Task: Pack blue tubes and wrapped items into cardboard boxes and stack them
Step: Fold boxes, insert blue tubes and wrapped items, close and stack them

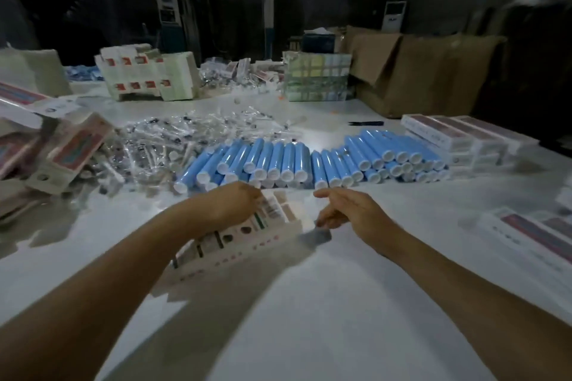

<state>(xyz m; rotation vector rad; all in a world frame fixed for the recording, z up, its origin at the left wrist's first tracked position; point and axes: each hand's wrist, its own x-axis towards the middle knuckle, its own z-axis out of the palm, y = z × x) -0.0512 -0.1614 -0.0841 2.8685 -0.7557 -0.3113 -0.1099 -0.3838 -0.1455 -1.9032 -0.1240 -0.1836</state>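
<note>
step: I read this as box prep. My left hand (235, 201) rests on a flat printed carton (247, 232) at frame centre, no tube loaded yet.
left fingers: curled over the carton's far end, gripping it as far as I can see; tips hidden behind the hand.
right hand (353, 210): just right of the carton, thumb out, fingers loosely bent over a small dark flap or shadow (315, 235) at the carton's right edge. Can't tell whether they're pinching it or just touching.
blue tubes (278, 161): rows lying on the counter (309, 303) just above the hands, white caps toward me.
wrapped items (173, 139): clear-wrapped heap, centre left, beside the tubes.
packed boxes (464, 136): stacked at right edge; more tilted ones at left (62, 148).
next move, my guess: open the carton into a sleeve, then reach up for one tube and one wrapped item.
hard to see: carton blurred, print unreadable; can't confirm it's flat or part-open. Background dark; wrapped contents too small to identify.
</note>
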